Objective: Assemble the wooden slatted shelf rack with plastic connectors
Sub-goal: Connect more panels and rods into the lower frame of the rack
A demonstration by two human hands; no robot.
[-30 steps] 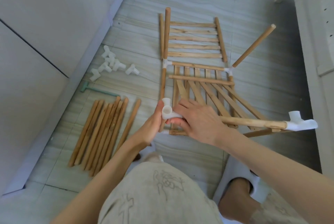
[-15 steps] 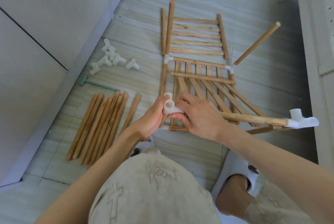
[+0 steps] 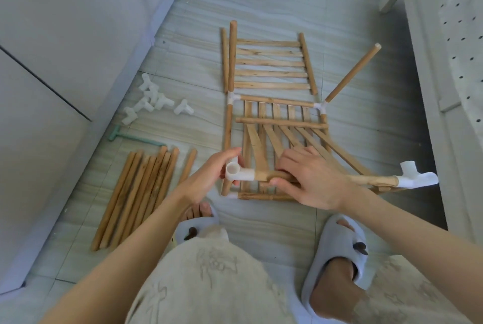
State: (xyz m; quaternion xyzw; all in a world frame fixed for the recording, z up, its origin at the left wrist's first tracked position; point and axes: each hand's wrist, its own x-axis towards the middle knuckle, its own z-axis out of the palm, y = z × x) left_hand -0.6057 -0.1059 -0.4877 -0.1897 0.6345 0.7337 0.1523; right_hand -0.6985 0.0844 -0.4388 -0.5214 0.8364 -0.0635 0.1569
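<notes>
Rack (image 3: 274, 119) flat on floor; left hand (image 3: 209, 177) pinches connector (image 3: 236, 170), right hand (image 3: 311, 180) grips rod (image 3: 366, 180); spare dowels (image 3: 138, 193) alongside.

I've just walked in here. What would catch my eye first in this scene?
Two hands at the centre: the left hand grips a white plastic connector on the end of a wooden rod that the right hand holds. Beyond them a half-built slatted rack lies on the floor, with loose wooden rods and spare white connectors to its left.
</notes>
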